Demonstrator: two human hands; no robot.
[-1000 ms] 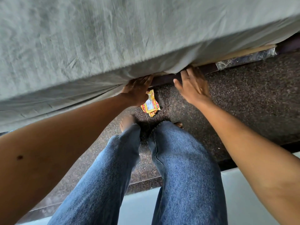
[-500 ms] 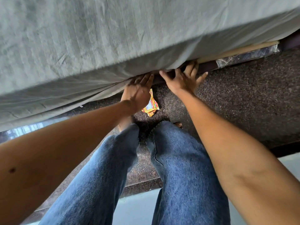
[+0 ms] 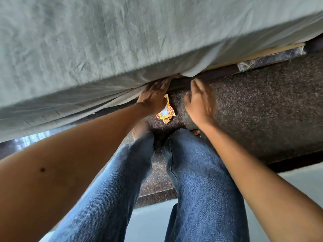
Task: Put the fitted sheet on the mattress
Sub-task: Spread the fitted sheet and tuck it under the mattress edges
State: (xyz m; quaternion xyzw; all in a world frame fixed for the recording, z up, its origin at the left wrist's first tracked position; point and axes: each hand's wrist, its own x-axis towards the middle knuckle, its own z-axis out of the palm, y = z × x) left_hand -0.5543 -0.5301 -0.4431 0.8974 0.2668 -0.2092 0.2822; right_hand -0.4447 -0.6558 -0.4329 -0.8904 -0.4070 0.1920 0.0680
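Note:
A grey-green fitted sheet (image 3: 122, 41) covers the top and side of the mattress across the upper half of the view. Its lower hem hangs loose at the left and is tucked further right. My left hand (image 3: 153, 96) presses flat against the sheet's hem at the mattress's bottom edge, fingertips hidden under the cloth. My right hand (image 3: 199, 100) is blurred, just below the hem and the dark bed frame (image 3: 218, 72), fingers curled; it seems to hold nothing.
A yellow and red wrapper (image 3: 166, 112) lies on the dark speckled floor (image 3: 262, 110) between my hands. My jeans-clad legs (image 3: 192, 172) and bare feet stand below. A plastic-wrapped strip (image 3: 272, 58) runs along the frame at right. A pale wall base lies behind me.
My right hand has pulled back from under the mattress edge and dropped a little. My left hand stays pressed at the hem. The sheet's edge at the middle now lies tucked lower.

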